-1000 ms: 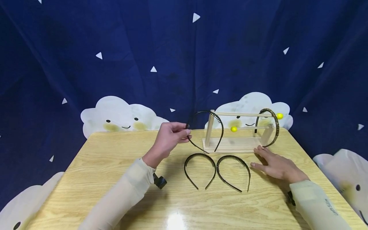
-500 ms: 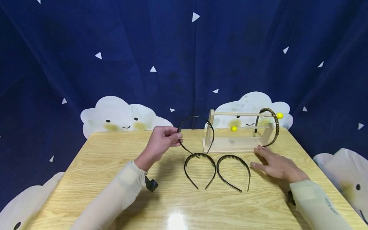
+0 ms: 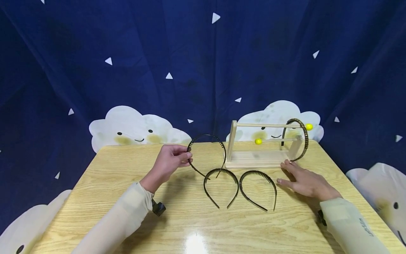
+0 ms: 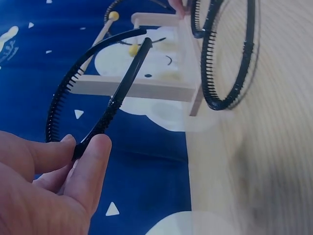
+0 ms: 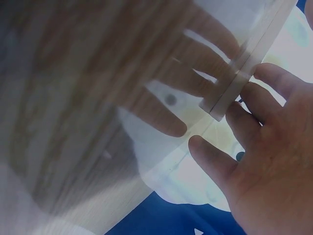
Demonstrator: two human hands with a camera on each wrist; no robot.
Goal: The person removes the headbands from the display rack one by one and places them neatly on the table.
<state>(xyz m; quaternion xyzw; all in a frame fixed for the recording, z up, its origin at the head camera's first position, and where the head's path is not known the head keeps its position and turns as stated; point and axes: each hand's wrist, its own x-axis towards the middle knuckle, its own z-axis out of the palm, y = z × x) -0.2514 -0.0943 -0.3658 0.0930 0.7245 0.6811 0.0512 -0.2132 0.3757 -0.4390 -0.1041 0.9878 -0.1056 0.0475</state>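
Pale wood forms the rack (image 3: 258, 159), whose upper rod (image 3: 266, 125) carries a bronze-toned headband (image 3: 306, 139) near its free end at three o'clock; the yellow ball (image 3: 309, 126) on that tip probably serves to stop a band sliding off. A second rod, lower down, ends in another yellow ball (image 3: 258, 141) at nine o'clock, so each rod has one free end, presumably to let bands be slipped on or off. The left hand (image 3: 168, 162) pinches a black toothed headband (image 3: 207, 134) at its nine o'clock side, thumb against fingers, with its tips hanging towards five o'clock; this side hold leaves most of the loop uncovered, which likely makes it easy to steer. That band is raised above the desk (image 3: 241, 233), just to the nine o'clock side of the rack. Two more dark headbands, one nearer the left hand (image 3: 221, 170) and one nearer the right (image 3: 257, 172), lie side by side at about six o'clock from the rack, their tips facing the person, perhaps for easy reach. The right hand (image 3: 306, 181) holds nothing; its fingers are spread, fingertips at the base's four o'clock corner, seemingly steadying it.
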